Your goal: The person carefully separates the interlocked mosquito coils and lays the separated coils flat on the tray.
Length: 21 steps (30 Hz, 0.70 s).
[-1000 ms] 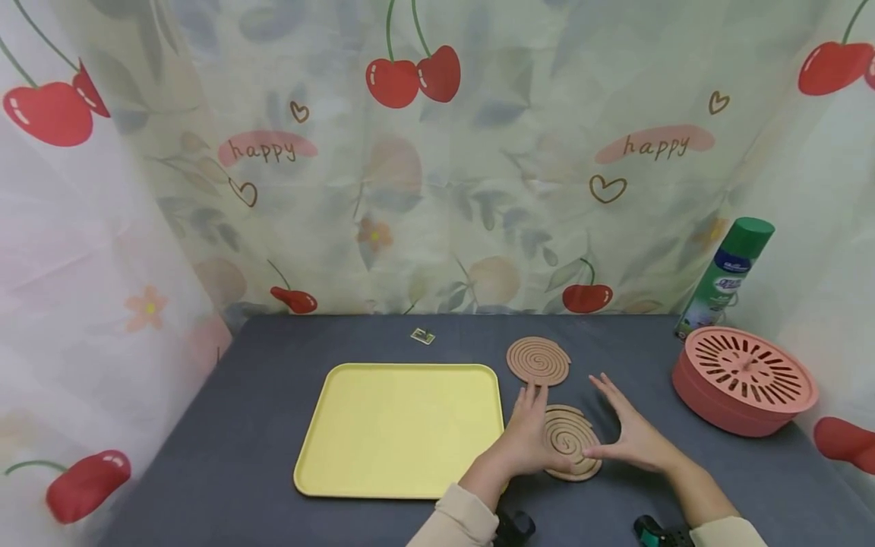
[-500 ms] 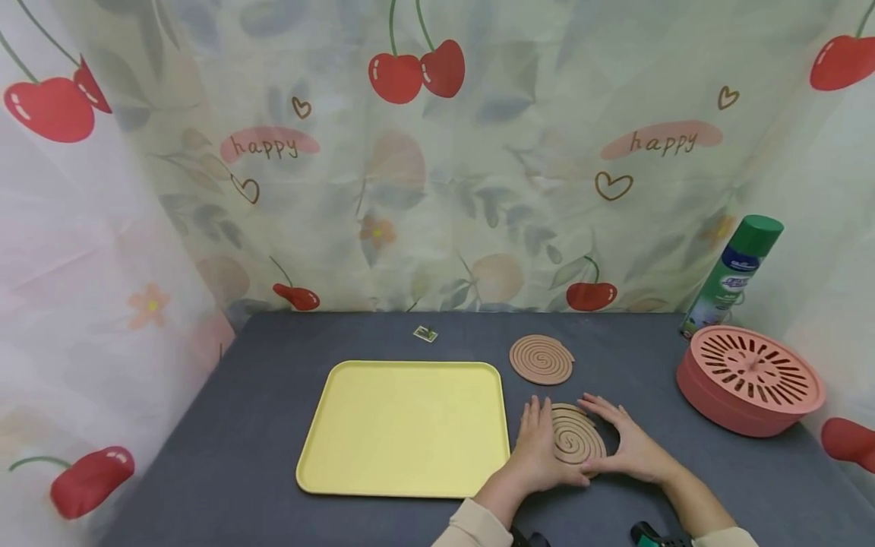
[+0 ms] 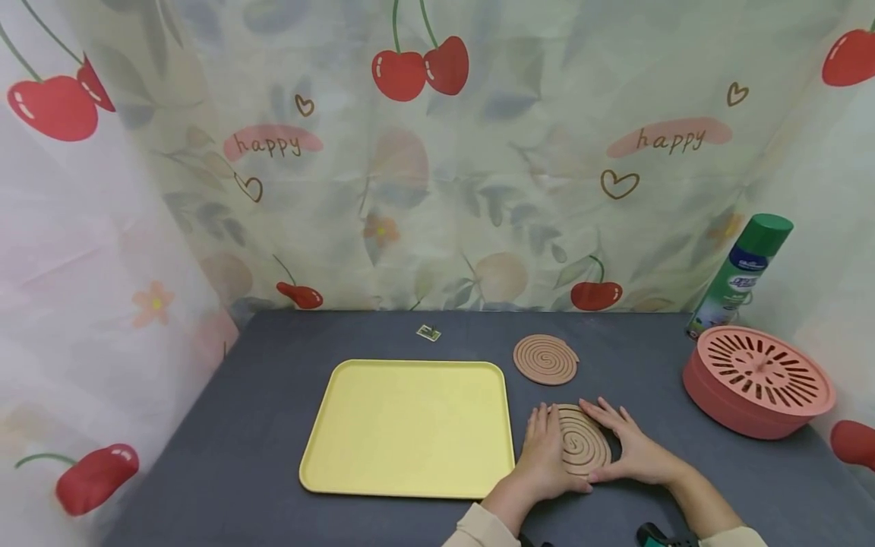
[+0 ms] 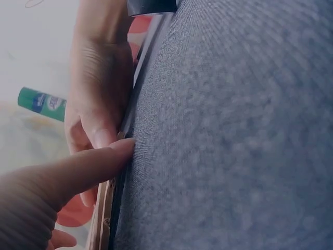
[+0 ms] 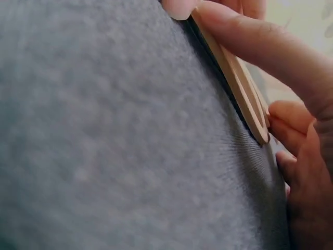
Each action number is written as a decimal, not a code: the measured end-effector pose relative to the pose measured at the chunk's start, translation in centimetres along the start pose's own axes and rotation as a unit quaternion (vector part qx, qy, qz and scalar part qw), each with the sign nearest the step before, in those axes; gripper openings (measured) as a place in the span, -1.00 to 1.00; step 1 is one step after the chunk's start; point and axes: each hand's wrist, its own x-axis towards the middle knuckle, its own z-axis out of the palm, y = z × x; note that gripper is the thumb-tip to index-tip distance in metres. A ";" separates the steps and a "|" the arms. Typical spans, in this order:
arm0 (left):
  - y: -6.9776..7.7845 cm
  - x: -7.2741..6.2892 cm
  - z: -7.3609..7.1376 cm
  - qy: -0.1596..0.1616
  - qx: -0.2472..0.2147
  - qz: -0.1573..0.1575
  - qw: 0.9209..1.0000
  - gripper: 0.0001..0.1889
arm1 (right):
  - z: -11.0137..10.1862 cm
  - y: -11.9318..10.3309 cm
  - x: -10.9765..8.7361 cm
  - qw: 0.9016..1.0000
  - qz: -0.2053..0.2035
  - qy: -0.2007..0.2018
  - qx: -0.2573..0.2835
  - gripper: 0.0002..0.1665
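A brown mosquito coil (image 3: 581, 444) lies flat on the dark cloth, between my two hands. My left hand (image 3: 544, 460) holds its left side, fingers along the far left rim and thumb at the near edge. On the right, my right hand (image 3: 639, 453) spans the rim, with fingers at the far edge and thumb at the near edge. The thumbs nearly meet in front. Both wrist views show the coil's thin edge (image 5: 237, 88) close to the cloth, with the left thumb (image 4: 88, 174) against it. A second mosquito coil (image 3: 546, 359) lies behind.
A yellow tray (image 3: 410, 429) sits left of the hands. At the right stands a round pink box with a slotted lid (image 3: 759, 384), and behind it a green spray can (image 3: 741, 273). A small metal piece (image 3: 428, 333) lies near the back curtain.
Both hands have closed in around the near coil; the right hand has moved left to its rim, and the left hand's fingers have come down along its side. The view has shifted slightly.
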 end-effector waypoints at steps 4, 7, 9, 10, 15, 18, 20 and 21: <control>0.0 0.0 0.1 0.012 0.009 0.006 1.000 0.17 | -0.2 -0.5 -0.1 1.000 0.007 -0.018 0.011 0.20; 0.0 0.0 0.1 0.021 0.018 0.006 1.000 0.17 | -0.4 -0.7 -0.2 0.999 0.004 -0.030 0.018 0.20; 0.0 0.0 0.1 0.026 0.024 0.007 0.999 0.17 | -0.5 -0.8 -0.3 0.999 0.005 -0.035 0.020 0.19; 0.1 0.0 0.1 0.028 0.027 0.007 0.999 0.17 | -0.5 -0.9 -0.3 0.999 0.007 -0.036 0.019 0.18; 0.1 0.0 0.1 0.036 0.042 0.012 0.998 0.17 | -0.4 -0.8 -0.4 0.999 0.007 -0.031 0.019 0.16; 0.2 0.1 0.1 0.038 0.048 0.013 0.998 0.17 | -0.4 -0.9 -0.5 0.999 0.009 -0.026 0.022 0.15; 0.2 0.1 0.0 0.038 0.050 0.014 0.998 0.17 | -0.4 -0.9 -0.4 0.999 0.009 -0.023 0.022 0.15; 0.3 0.1 0.0 0.038 0.051 0.014 0.998 0.17 | -0.4 -0.9 -0.4 0.999 0.009 -0.022 0.022 0.15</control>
